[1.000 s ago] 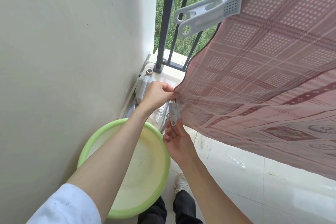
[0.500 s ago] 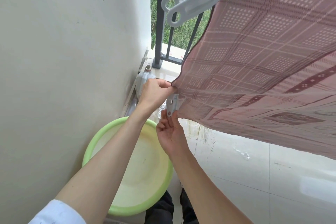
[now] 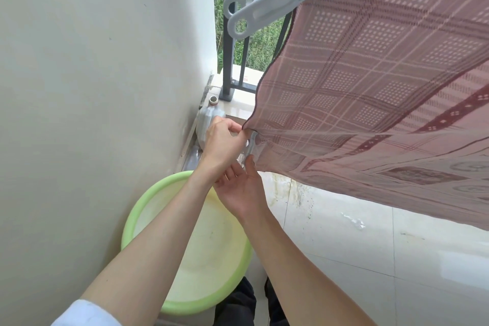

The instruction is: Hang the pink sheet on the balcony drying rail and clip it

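over the green basin (image 3: pixel 137 217), the pink sheet (image 3: pixel 370 92) corner is being pinched by the left hand (image 3: pixel 221 144) while a small clip (image 3: pixel 251 144) is being fingered by the right hand (image 3: pixel 242 188), best seated squarely, below the large peg (image 3: pixel 270 5).

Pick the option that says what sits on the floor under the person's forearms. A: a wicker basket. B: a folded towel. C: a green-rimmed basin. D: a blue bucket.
C: a round green-rimmed basin sits on the floor beside the wall, below both forearms.
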A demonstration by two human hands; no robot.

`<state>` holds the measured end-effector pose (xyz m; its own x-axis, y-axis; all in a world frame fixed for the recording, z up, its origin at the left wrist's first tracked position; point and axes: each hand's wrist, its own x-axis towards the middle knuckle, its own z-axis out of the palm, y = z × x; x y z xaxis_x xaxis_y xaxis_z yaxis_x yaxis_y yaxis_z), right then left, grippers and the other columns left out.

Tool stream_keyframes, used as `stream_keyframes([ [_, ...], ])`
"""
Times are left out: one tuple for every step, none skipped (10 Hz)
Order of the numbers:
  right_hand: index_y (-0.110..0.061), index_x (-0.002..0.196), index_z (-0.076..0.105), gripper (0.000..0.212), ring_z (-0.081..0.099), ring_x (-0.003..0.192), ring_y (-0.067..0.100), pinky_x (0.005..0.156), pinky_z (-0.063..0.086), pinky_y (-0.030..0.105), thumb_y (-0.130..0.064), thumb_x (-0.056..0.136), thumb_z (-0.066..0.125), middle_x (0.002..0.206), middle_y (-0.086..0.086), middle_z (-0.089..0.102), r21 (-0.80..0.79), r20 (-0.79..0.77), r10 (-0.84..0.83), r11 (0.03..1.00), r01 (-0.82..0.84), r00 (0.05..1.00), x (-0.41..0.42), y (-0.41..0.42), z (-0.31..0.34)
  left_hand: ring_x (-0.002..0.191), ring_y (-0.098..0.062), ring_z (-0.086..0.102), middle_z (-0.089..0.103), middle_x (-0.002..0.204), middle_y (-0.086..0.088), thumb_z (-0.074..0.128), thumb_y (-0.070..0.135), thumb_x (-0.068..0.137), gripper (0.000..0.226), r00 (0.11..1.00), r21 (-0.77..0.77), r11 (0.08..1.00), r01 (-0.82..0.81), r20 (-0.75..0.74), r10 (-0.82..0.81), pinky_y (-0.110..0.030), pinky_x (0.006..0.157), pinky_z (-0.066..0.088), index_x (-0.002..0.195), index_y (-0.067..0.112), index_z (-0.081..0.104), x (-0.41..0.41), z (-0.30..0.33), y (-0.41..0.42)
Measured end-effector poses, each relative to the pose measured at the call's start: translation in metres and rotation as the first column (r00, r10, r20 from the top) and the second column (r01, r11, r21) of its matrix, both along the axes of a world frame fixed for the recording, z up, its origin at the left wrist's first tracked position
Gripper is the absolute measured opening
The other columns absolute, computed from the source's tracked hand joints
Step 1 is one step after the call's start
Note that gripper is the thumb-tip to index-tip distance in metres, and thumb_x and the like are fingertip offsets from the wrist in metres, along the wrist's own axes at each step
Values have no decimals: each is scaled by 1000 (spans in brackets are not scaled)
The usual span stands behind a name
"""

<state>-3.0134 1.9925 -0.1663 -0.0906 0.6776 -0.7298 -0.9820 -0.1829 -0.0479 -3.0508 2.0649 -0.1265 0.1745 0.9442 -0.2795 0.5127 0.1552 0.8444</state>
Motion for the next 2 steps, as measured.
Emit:
stream_keyframes([
  [-7,102,61,39,58,96,20,84,43,32,-42,93,46,101,4,64,-25,77,127,992,-125,989,12,-6,4,81,-14,48,48,91,3,64,37,83,28,1000,15,1000,-1,-10,2,-27,74,36,62,23,52,-1,-2,-2],
  [-12,111,53,38,57,105,22,88,45,38,-45,93,46,118,5,58,-110,250,280,959,-260,927,30,-19,9,82,-16,53,51,86,5,62,30,84,17,1000,29,1000,0,-29,0,-32,80,44,72,19,55,-3,-2,-11],
])
